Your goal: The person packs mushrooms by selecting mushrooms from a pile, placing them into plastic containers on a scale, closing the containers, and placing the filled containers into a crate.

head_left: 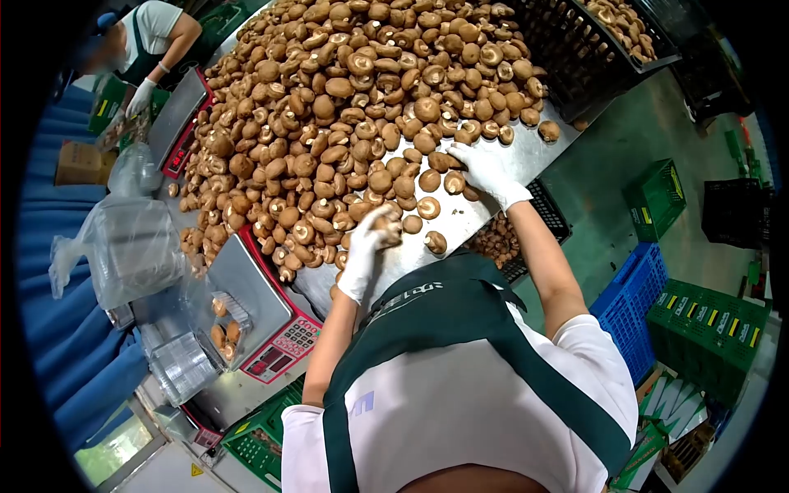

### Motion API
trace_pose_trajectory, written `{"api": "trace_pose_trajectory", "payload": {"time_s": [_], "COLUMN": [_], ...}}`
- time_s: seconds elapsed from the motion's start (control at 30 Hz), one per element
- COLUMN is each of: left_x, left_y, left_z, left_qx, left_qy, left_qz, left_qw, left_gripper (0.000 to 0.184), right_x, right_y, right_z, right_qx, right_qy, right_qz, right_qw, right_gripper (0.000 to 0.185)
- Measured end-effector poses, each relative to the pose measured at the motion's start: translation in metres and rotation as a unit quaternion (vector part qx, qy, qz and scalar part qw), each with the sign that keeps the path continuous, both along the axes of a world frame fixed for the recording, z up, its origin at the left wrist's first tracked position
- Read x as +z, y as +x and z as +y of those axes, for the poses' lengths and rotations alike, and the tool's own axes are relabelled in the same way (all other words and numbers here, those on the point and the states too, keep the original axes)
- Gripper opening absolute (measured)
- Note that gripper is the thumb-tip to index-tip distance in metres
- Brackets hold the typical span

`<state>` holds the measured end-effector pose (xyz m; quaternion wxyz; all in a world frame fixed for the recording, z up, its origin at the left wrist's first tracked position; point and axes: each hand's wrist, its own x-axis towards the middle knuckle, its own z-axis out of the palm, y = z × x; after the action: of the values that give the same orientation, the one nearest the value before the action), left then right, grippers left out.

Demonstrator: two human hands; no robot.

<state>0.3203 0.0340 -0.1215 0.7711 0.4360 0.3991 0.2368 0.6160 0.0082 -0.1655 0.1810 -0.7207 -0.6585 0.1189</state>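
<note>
A big heap of brown shiitake mushrooms (325, 107) covers most of the metal table (471, 218). My left hand (362, 255), in a white glove, is at the heap's near edge, its fingers curled round a mushroom (389, 230). To the right, my right hand (489, 174), also gloved, reaches over the tabletop with fingers stretched out against mushrooms at the edge of the heap; its fingertips are partly hard to make out. A few loose mushrooms, one with its stem up (436, 241), lie between the two hands.
A red-edged scale (246, 287) stands left, beside a plastic tray of mushrooms (226, 324) and stacked clear trays (182, 366). Another person (152, 49) works at far left. A black crate (567, 49) stands far right; blue (633, 308) and green (707, 333) crates are on the right.
</note>
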Motion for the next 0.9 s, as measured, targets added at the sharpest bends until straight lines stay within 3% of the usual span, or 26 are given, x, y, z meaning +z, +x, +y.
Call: {"api": "trace_pose_trajectory", "payload": {"time_s": [0.03,0.07,0.17,0.2,0.23,0.27,0.3,0.33,0.4,0.43,0.53,0.57,0.67,0.7,0.8,0.83,0.87,0.9], "left_x": [0.010,0.021,0.016,0.009,0.017,0.025,0.026,0.032,0.030,0.031,0.030,0.027,0.010,0.009,0.006,0.011,0.017,0.021], "left_y": [-0.001,-0.001,-0.002,0.000,0.009,0.020,0.027,0.034,0.050,0.058,0.085,0.087,0.086,0.081,0.062,0.055,0.050,0.045], "left_z": [0.004,0.008,0.030,0.041,0.044,0.047,0.052,0.056,0.060,0.060,0.060,0.058,0.063,0.061,0.057,0.052,0.051,0.051], "left_qx": [0.052,0.086,0.101,0.088,0.063,0.034,0.021,-0.041,-0.137,-0.193,-0.299,-0.285,-0.296,-0.276,-0.274,-0.228,-0.227,-0.212], "left_qy": [-0.050,-0.061,-0.003,0.056,0.166,0.271,0.433,0.435,0.535,0.534,0.497,0.527,0.532,0.551,0.590,0.622,0.622,0.595], "left_qz": [-0.097,-0.115,-0.069,0.027,0.118,0.206,0.272,0.314,0.423,0.453,0.544,0.537,0.558,0.541,0.530,0.491,0.492,0.474], "left_qw": [0.993,0.988,0.992,0.994,0.977,0.940,0.859,0.843,0.718,0.688,0.606,0.593,0.564,0.572,0.544,0.566,0.565,0.613], "left_gripper": [0.044,0.038,0.022,0.022,0.024,0.026,0.030,0.042,0.056,0.068,0.073,0.056,0.057,0.043,0.034,0.015,0.015,0.016], "right_x": [0.002,0.005,0.028,0.026,0.017,0.011,0.013,0.021,0.035,0.032,0.032,0.033,0.037,0.033,0.021,0.020,0.022,0.022], "right_y": [0.001,0.000,-0.002,0.001,0.005,0.009,0.011,0.011,0.010,0.006,-0.013,-0.025,-0.043,-0.045,-0.042,-0.035,-0.025,-0.018], "right_z": [0.002,0.003,0.000,-0.004,-0.009,-0.015,-0.020,-0.025,-0.033,-0.033,-0.029,-0.026,-0.019,-0.018,-0.020,-0.020,-0.023,-0.024], "right_qx": [0.017,0.017,-0.058,-0.115,-0.137,-0.159,-0.185,-0.184,-0.221,-0.193,-0.114,-0.098,-0.027,-0.009,0.018,0.029,0.024,-0.021], "right_qy": [-0.005,-0.003,-0.082,-0.098,-0.023,0.051,0.058,0.057,-0.002,0.010,-0.066,-0.075,-0.120,-0.127,-0.086,-0.056,-0.048,-0.049], "right_qz": [-0.014,-0.012,0.062,0.138,0.234,0.326,0.443,0.442,0.380,0.351,0.122,0.054,-0.064,-0.078,-0.072,-0.041,0.014,0.101], "right_qw": [1.000,1.000,0.993,0.979,0.962,0.931,0.875,0.876,0.898,0.916,0.984,0.991,0.990,0.989,0.994,0.997,0.998,0.993], "right_gripper": [0.046,0.046,0.042,0.038,0.039,0.040,0.040,0.040,0.041,0.038,0.047,0.052,0.052,0.052,0.049,0.047,0.045,0.043]}}
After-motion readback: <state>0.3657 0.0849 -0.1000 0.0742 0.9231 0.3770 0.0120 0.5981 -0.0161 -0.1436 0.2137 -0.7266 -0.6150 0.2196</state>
